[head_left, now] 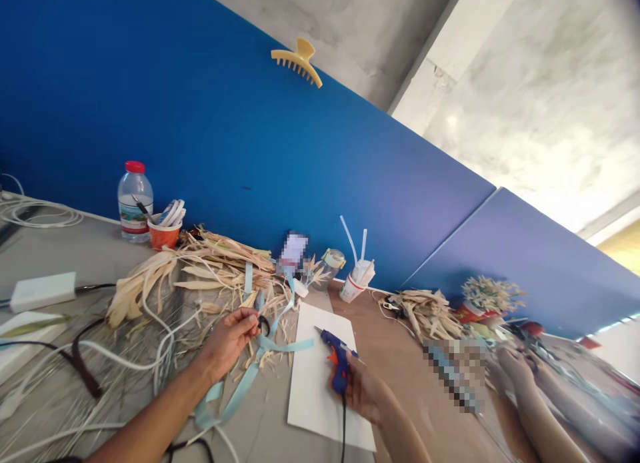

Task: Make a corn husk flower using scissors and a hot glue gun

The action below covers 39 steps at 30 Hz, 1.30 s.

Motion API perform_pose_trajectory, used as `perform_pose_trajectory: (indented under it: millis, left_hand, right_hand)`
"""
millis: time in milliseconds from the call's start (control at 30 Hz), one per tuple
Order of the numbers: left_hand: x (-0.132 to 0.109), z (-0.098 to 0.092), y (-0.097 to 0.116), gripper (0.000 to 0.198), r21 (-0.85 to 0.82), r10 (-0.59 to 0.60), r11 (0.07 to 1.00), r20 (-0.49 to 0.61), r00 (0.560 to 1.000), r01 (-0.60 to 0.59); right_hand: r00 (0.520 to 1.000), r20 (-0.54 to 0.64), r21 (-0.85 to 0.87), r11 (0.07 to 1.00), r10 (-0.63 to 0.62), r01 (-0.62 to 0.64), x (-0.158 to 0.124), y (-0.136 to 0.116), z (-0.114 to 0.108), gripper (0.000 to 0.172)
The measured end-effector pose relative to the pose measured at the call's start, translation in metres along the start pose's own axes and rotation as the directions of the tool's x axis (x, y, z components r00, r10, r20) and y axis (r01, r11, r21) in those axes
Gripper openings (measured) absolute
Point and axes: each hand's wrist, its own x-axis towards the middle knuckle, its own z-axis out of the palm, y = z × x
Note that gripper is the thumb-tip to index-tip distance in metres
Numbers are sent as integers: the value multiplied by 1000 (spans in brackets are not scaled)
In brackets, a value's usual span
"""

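My right hand (pixel 364 391) is wrapped round the handle of a blue glue gun (pixel 341 368) with an orange trigger. Its nozzle points up and left over a white sheet (pixel 307 390), and its black cord runs down toward me. To the left of the sheet, my left hand (pixel 231 340) is closed in a pinch; what its fingertips hold is too small to make out. Just beyond them is a black ring-shaped thing (pixel 264 325). A light blue ribbon (pixel 241 391) winds over the table beside this hand, among pale dry scraps.
Dry corn husks (pixel 220 260) lie along the blue partition (pixel 225 150). Nearby stand a bottle (pixel 135 206), an orange cup (pixel 165 235), a blurred phone (pixel 294 250), a jar (pixel 331 266) and a paper cup (pixel 353 288). White cables (pixel 150 364) cross the left side. At right are another person's hands (pixel 517 366).
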Motion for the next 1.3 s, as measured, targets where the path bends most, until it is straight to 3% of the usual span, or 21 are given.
perform_pose_trajectory:
  millis: [100,167,233,300,400,467,600,700,867,1033,1167,1300]
  left_hand:
    - [0,1,0,22,-13,3,1000,-1,1000,-3]
    - [0,1,0,23,-13,13,1000,3,1000,-13]
    - [-1,2,-1,23,-1,22,1000,6,1000,-22]
    - [-2,4,-1,24,19,23,1000,7,1000,-23]
    - [-3,6,-1,26,36,12,999,-3,1000,-12]
    - [-3,7,0,27,37,5,999,-20,1000,-4]
    - [-2,5,1,27,15,25,1000,-54,998,-25]
    - [0,2,0,25,12,27,1000,-57,998,-26]
    - [3,-3,-2,25,42,44,998,-76,996,-41]
    - [3,-5,-1,24,40,25,999,-66,998,-23]
    - [3,-6,1,22,3,25,1000,-56,998,-25]
    - [4,-6,6,21,-60,30,998,-60,998,-34]
  right_hand:
    - [990,-123,-307,951,-71,30,-6,-3,-3,32]
    - [973,-159,-557,829,-170,54,-10,-4,-4,33]
    - [945,-119,-745,656,-306,119,-13,-5,-2,33]
    - [890,-14,-826,507,-455,246,-17,-4,7,29]
    - [798,119,-819,395,-591,415,-23,1,33,26]
    - [764,152,-795,381,-627,472,-27,4,55,25]
    - [751,205,-734,409,-628,542,-29,4,93,27]
    - [729,238,-751,355,-641,557,-19,-2,112,25]
    - [737,292,-802,264,-609,536,7,-11,136,22]
    - [707,317,-828,179,-633,531,20,-10,162,21]
    - [693,319,-824,172,-647,540,31,-16,172,20]
    - [637,244,-813,204,-731,545,40,-32,167,30]
